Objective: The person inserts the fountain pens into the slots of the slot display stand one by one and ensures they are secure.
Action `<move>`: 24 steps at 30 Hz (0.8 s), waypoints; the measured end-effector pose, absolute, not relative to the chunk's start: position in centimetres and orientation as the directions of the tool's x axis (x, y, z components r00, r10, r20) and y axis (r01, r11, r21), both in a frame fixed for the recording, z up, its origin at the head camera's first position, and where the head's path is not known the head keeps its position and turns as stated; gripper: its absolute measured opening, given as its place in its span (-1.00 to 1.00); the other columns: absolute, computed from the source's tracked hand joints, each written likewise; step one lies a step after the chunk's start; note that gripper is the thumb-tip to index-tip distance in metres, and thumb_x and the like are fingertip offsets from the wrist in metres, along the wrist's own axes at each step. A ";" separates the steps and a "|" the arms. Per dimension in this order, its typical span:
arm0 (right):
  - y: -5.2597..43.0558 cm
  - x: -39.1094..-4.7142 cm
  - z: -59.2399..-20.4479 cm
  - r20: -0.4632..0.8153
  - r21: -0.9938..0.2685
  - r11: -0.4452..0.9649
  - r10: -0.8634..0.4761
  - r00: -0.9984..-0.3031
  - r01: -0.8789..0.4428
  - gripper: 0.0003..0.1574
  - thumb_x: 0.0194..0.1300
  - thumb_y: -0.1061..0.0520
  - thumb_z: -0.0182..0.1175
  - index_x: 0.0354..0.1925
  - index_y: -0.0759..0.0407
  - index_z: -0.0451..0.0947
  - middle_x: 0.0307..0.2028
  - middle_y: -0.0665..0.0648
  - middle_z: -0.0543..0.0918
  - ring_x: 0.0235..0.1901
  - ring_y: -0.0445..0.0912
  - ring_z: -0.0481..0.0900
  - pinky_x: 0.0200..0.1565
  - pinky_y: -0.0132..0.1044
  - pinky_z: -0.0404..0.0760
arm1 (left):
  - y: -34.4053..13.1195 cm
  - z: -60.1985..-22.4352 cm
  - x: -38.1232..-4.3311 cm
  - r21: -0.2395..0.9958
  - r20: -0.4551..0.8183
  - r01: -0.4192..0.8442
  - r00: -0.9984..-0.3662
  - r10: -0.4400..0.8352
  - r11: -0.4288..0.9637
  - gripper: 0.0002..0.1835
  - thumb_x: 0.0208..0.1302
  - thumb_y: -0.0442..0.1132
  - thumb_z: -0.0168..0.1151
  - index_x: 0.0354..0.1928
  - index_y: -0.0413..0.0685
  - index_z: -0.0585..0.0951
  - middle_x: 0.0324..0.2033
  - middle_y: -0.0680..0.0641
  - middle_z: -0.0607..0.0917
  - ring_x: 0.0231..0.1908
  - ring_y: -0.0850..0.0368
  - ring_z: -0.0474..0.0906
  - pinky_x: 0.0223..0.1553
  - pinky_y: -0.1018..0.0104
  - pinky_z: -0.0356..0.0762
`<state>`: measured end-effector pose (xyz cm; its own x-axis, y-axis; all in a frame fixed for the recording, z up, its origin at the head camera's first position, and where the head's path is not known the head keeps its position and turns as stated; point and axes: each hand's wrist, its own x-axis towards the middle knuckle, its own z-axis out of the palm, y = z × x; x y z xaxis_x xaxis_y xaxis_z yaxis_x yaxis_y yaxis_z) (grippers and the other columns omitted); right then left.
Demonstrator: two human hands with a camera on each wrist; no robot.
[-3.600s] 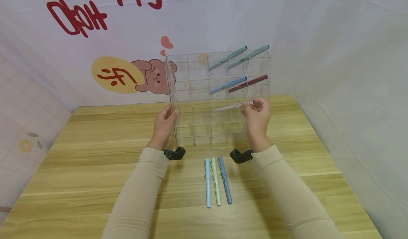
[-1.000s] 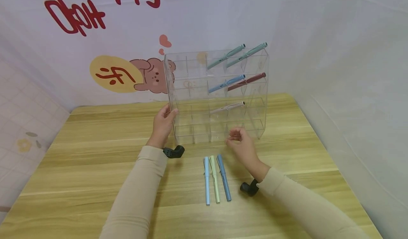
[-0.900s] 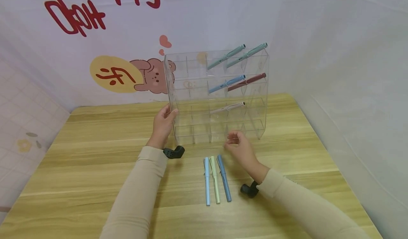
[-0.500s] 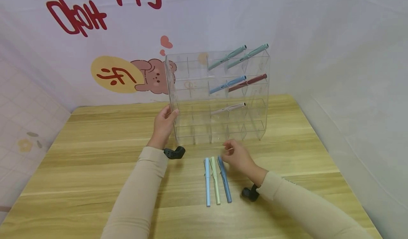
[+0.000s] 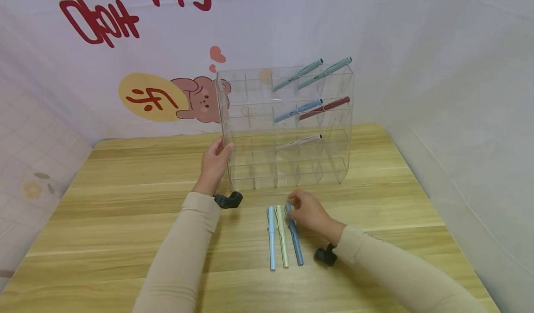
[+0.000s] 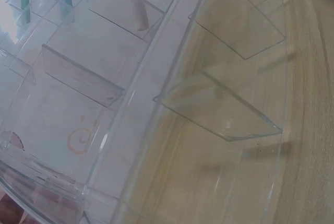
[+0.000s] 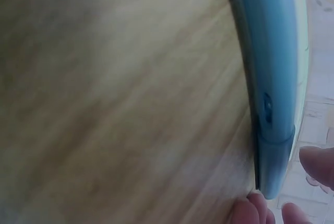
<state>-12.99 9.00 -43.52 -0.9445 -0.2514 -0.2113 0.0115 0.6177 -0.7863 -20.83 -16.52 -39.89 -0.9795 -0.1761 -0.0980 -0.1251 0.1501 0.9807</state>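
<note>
In the head view my left hand grips the left side panel of a clear acrylic pen rack, thumb in front and fingers behind. My right hand is at the upper end of a dark blue pen lying on the table. The right wrist view shows that blue pen close up, its end between the thumb and fingertips, with a gap at the thumb. Beside it lie a pale green pen and a light blue pen.
Two teal pens slant in the rack's top row. Below are a blue pen, a dark red pen and, one row lower, a pale pinkish pen. The wooden table meets a printed white curtain behind.
My right hand has let go of the pale pinkish pen in the third row and come down toward me to the dark blue pen. The left hand stays on the rack.
</note>
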 end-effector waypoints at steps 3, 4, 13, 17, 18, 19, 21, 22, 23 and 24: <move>8.9 -13.0 -43.7 -0.218 -0.767 0.641 -0.257 -0.941 0.002 -0.49 0.05 0.31 0.38 0.00 0.37 0.50 -0.13 0.25 0.60 -0.14 0.05 0.55 -0.07 -0.06 0.56 | -16.6 -39.9 -20.8 0.981 -0.097 -0.123 -0.980 -0.174 0.149 -0.41 0.39 0.02 0.12 0.41 0.09 0.31 0.31 -0.01 0.40 0.29 0.03 0.32 0.28 -0.01 0.28; 8.9 -13.0 -43.8 -0.223 -0.762 0.647 -0.259 -0.940 0.003 -0.48 0.04 0.31 0.38 0.00 0.37 0.50 -0.12 0.25 0.60 -0.12 0.06 0.55 -0.06 -0.05 0.56 | -16.6 -39.9 -20.8 0.981 -0.097 -0.123 -0.980 -0.174 0.149 -0.41 0.39 0.02 0.12 0.41 0.09 0.32 0.31 -0.01 0.40 0.29 0.03 0.32 0.28 -0.01 0.28; 8.5 -13.0 -44.1 -0.243 -0.737 0.676 -0.288 -0.926 -0.017 -0.44 0.03 0.35 0.38 0.04 0.40 0.48 -0.22 0.23 0.60 -0.27 -0.02 0.56 -0.25 -0.19 0.61 | -16.6 -39.9 -20.8 0.984 -0.086 -0.111 -0.980 -0.177 0.139 -0.39 0.40 0.00 0.12 0.42 0.03 0.30 0.32 -0.06 0.40 0.29 0.02 0.32 0.30 0.01 0.27; 8.4 -13.0 -43.9 -0.253 -0.732 0.681 -0.304 -0.919 -0.024 -0.45 0.05 0.36 0.34 0.05 0.45 0.47 -0.27 0.21 0.59 -0.35 -0.06 0.53 -0.33 -0.26 0.59 | -16.6 -39.9 -20.8 0.985 -0.085 -0.109 -0.981 -0.174 0.134 -0.40 0.40 0.00 0.12 0.41 0.01 0.31 0.31 -0.07 0.40 0.29 0.02 0.33 0.30 0.03 0.26; 8.4 -13.0 -43.8 -0.247 -0.729 0.684 -0.311 -0.918 -0.036 -0.46 0.06 0.36 0.33 0.04 0.45 0.48 -0.28 0.20 0.59 -0.36 -0.07 0.53 -0.34 -0.27 0.58 | -16.6 -39.9 -20.8 0.985 -0.085 -0.108 -0.982 -0.171 0.133 -0.40 0.40 -0.01 0.12 0.42 0.01 0.31 0.32 -0.07 0.40 0.29 0.02 0.32 0.30 0.03 0.26; 8.4 -13.0 -43.7 -0.238 -0.723 0.689 -0.318 -0.917 -0.051 -0.48 0.06 0.36 0.31 0.03 0.47 0.48 -0.29 0.20 0.58 -0.37 -0.07 0.52 -0.36 -0.29 0.57 | -16.6 -39.9 -20.8 0.985 -0.086 -0.110 -0.981 -0.171 0.132 -0.40 0.40 -0.01 0.13 0.41 0.01 0.31 0.31 -0.07 0.40 0.29 0.02 0.33 0.30 0.03 0.26; 8.4 -13.0 -43.6 -0.235 -0.718 0.694 -0.321 -0.918 -0.059 -0.50 0.06 0.36 0.30 0.02 0.48 0.49 -0.31 0.18 0.58 -0.39 -0.08 0.51 -0.37 -0.30 0.56 | -16.6 -39.9 -20.8 0.985 -0.088 -0.111 -0.982 -0.168 0.131 -0.40 0.40 -0.01 0.13 0.42 0.00 0.30 0.32 -0.07 0.40 0.29 0.02 0.32 0.31 0.03 0.25; 8.4 -13.0 -43.7 -0.232 -0.716 0.695 -0.323 -0.917 -0.064 -0.50 0.06 0.36 0.29 0.01 0.48 0.49 -0.32 0.18 0.58 -0.39 -0.09 0.50 -0.37 -0.31 0.56 | -16.6 -39.9 -20.8 0.985 -0.090 -0.113 -0.982 -0.166 0.132 -0.39 0.40 -0.02 0.12 0.42 0.00 0.30 0.32 -0.08 0.39 0.30 0.02 0.32 0.31 0.03 0.25; 8.4 -13.1 -43.7 -0.234 -0.714 0.697 -0.320 -0.918 -0.061 -0.51 0.06 0.36 0.29 0.01 0.47 0.50 -0.32 0.17 0.58 -0.39 -0.09 0.51 -0.37 -0.30 0.56 | -16.6 -39.8 -20.8 0.984 -0.092 -0.115 -0.982 -0.166 0.133 -0.39 0.40 -0.02 0.12 0.42 0.00 0.29 0.32 -0.08 0.39 0.30 0.02 0.31 0.31 0.03 0.25; 8.4 -13.1 -43.7 -0.237 -0.711 0.701 -0.315 -0.919 -0.057 -0.52 0.06 0.36 0.29 0.00 0.47 0.50 -0.33 0.16 0.58 -0.39 -0.09 0.50 -0.37 -0.31 0.56 | -16.6 -39.8 -20.8 0.984 -0.093 -0.115 -0.982 -0.165 0.133 -0.40 0.40 -0.02 0.12 0.42 0.00 0.30 0.32 -0.08 0.39 0.30 0.02 0.31 0.31 0.03 0.24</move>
